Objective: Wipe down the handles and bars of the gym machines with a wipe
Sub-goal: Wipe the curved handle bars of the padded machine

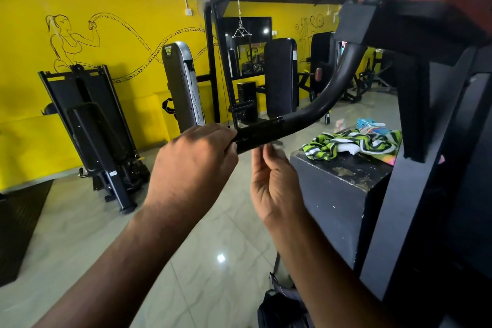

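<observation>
A black curved machine bar (328, 94) bends down from the upper right and ends in a grip handle (259, 132) at the middle of the view. My left hand (191, 157) grips the free end of that handle from above, its fingers wrapped round it. Just under the handle is my right hand (274, 184), fingers pointing up. Its fingertips pinch a small greyish wipe (275, 144), which is blurred and touches or nearly touches the underside of the handle.
A black box-shaped machine housing (332, 194) stands at the right, with a green striped towel (354, 142) and a blue packet (368, 124) on top. The machine's black frame (426, 141) fills the right edge. Other gym machines (98, 128) line the yellow wall across a tiled floor.
</observation>
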`<action>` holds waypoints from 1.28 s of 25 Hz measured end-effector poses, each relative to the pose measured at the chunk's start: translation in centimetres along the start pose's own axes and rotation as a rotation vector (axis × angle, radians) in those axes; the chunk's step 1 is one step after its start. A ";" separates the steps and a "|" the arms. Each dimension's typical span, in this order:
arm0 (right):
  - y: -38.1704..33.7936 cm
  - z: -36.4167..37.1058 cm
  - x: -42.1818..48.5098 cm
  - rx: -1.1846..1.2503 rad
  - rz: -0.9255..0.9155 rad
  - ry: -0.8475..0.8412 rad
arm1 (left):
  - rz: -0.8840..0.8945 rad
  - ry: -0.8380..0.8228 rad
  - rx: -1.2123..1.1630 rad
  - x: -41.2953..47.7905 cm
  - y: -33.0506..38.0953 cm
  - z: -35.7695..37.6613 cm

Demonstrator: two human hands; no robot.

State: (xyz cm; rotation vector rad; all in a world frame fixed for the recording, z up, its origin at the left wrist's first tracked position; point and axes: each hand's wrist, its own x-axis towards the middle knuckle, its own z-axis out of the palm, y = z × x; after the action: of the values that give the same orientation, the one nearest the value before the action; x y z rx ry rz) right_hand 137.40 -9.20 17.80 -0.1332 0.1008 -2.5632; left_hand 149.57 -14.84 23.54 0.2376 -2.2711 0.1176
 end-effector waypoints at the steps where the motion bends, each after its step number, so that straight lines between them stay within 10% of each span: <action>1: -0.1 -0.4 0.0 0.003 -0.025 0.023 | -0.006 -0.006 0.006 0.0 0.0 0.1; 5: 0.0 -1.0 -0.5 -0.182 -0.231 0.043 | 0.006 0.002 0.006 0.0 0.1 0.2; 11: -2.5 -3.1 1.2 -1.156 -1.141 -0.059 | 0.011 -0.014 0.028 0.2 0.4 0.5; 16: -5.0 -2.2 1.2 -1.722 -1.457 -0.337 | 0.004 -0.020 0.038 0.3 0.9 0.7; 20: -7.1 -0.8 1.9 -1.791 -1.462 -0.298 | -0.008 -0.010 0.054 0.3 1.0 0.8; 23: -8.1 0.8 2.3 -1.988 -1.504 -0.569 | -0.003 -0.002 0.065 0.5 1.2 1.0; 29: -11.1 4.4 3.0 -2.310 -1.114 -1.105 | 0.005 0.003 0.044 0.9 1.5 1.7; 32: -12.5 6.7 3.4 -2.329 -0.920 -1.032 | 0.004 0.004 0.038 1.0 1.5 1.8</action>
State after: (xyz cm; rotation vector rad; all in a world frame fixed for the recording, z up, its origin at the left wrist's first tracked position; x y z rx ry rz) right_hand 128.64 -0.90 25.91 -2.3917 2.6781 -0.9673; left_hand 147.30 -13.82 23.17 0.2525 -2.2673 0.1629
